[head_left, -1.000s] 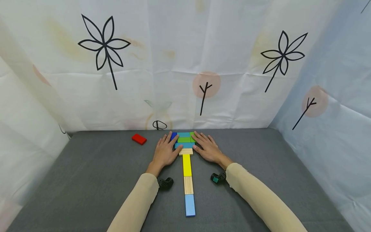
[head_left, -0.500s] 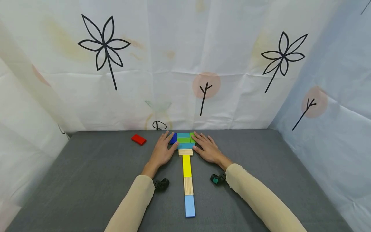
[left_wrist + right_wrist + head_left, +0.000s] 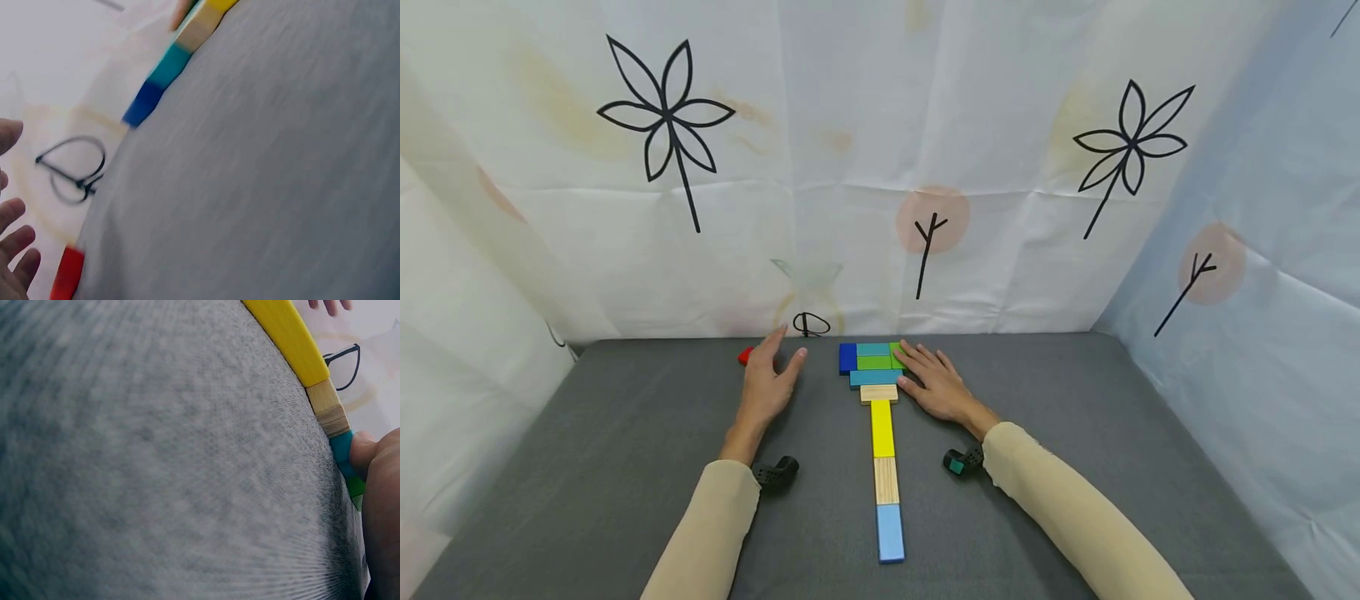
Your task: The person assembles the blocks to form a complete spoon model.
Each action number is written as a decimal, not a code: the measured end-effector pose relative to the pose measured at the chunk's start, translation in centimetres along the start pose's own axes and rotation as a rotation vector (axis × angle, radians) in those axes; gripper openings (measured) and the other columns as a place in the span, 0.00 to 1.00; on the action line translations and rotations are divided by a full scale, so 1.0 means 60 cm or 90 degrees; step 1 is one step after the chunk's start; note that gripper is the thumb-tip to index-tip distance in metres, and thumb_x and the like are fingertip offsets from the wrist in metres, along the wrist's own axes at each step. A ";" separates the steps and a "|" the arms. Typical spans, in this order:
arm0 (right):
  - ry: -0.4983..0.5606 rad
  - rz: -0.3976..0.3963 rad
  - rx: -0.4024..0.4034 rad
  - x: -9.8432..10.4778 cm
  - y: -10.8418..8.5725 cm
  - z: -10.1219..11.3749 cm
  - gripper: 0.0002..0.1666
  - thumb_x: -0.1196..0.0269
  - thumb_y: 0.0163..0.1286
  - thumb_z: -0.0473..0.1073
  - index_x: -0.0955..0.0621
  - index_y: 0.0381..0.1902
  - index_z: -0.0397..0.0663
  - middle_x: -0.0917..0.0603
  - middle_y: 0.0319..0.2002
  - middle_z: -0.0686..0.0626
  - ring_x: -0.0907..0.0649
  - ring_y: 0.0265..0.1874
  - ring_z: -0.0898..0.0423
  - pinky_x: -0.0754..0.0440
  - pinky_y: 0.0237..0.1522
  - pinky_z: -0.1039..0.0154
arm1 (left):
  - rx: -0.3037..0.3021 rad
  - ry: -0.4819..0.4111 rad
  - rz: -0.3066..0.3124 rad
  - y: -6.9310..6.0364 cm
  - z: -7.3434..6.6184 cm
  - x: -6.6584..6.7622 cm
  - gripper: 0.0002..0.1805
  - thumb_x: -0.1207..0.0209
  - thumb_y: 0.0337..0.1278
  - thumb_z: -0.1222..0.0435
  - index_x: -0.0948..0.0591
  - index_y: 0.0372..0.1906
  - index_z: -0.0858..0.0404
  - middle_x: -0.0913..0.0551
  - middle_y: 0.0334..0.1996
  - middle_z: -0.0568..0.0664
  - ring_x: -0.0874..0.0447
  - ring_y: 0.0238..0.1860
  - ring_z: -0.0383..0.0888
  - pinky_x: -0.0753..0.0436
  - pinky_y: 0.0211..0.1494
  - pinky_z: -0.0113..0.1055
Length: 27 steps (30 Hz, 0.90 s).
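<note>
My left hand (image 3: 764,385) is over the table's left part, fingers extended and thumb spread, holding nothing. It partly covers a red block (image 3: 745,356) in the head view; the left wrist view shows that red block (image 3: 67,274) beside the fingertips. Fingers of my right hand (image 3: 938,390) rest on the right-hand green block (image 3: 897,353), thumb at the long teal block (image 3: 874,378). Beside these lie a dark blue block (image 3: 847,358), a short teal block (image 3: 873,349) and another green block (image 3: 874,362).
Below the long teal block, a column runs toward me: pale wooden pieces (image 3: 878,393), a yellow block (image 3: 882,427), a wooden block (image 3: 886,481) and a light blue block (image 3: 891,533). A white printed cloth (image 3: 850,250) stands behind the grey table (image 3: 1037,375).
My left hand has left the dark blue and teal blocks and moved left to the red block, now partly covering it. The right hand stays in place.
</note>
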State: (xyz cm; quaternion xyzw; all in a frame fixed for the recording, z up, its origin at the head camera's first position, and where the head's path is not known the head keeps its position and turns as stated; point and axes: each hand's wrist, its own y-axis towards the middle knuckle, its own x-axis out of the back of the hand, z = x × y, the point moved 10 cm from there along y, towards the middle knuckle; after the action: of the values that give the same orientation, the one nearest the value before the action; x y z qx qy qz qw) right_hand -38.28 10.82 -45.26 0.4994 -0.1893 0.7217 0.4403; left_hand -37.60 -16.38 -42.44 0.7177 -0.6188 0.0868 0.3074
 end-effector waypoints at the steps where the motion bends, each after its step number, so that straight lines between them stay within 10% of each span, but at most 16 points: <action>1: 0.000 0.001 0.000 0.000 0.001 0.000 0.35 0.49 0.82 0.50 0.41 0.80 0.46 0.46 0.80 0.45 0.47 0.78 0.39 0.60 0.76 0.37 | 0.000 0.009 -0.014 0.001 0.006 0.011 0.34 0.42 0.73 0.54 0.35 0.77 0.63 0.36 0.76 0.61 0.44 0.76 0.61 0.46 0.76 0.60; 6: -0.008 0.002 -0.005 -0.002 0.002 -0.003 0.35 0.50 0.82 0.51 0.41 0.80 0.47 0.46 0.81 0.45 0.47 0.78 0.39 0.60 0.76 0.37 | 0.038 0.058 -0.025 0.007 0.050 0.048 0.33 0.43 0.74 0.57 0.35 0.77 0.66 0.37 0.75 0.64 0.43 0.75 0.65 0.48 0.75 0.63; 13: -0.007 -0.002 -0.002 -0.002 0.000 -0.003 0.35 0.49 0.82 0.50 0.41 0.80 0.46 0.46 0.80 0.45 0.47 0.78 0.38 0.60 0.76 0.36 | 0.110 0.061 0.060 0.008 0.097 0.058 0.34 0.48 0.78 0.56 0.42 0.80 0.63 0.44 0.78 0.64 0.50 0.77 0.66 0.55 0.75 0.67; 27: -0.003 -0.008 -0.001 0.000 0.000 0.000 0.35 0.49 0.82 0.50 0.40 0.80 0.45 0.45 0.80 0.44 0.46 0.78 0.38 0.59 0.75 0.36 | 0.094 0.069 0.133 0.011 0.099 0.053 0.34 0.41 0.73 0.63 0.37 0.77 0.69 0.37 0.74 0.70 0.43 0.75 0.67 0.44 0.75 0.61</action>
State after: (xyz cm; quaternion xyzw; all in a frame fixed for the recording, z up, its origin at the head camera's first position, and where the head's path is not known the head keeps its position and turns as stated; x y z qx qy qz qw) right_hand -38.28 10.81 -45.23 0.5022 -0.1874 0.7175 0.4447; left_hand -39.04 -22.34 -45.37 0.6641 -0.6648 0.2021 0.2760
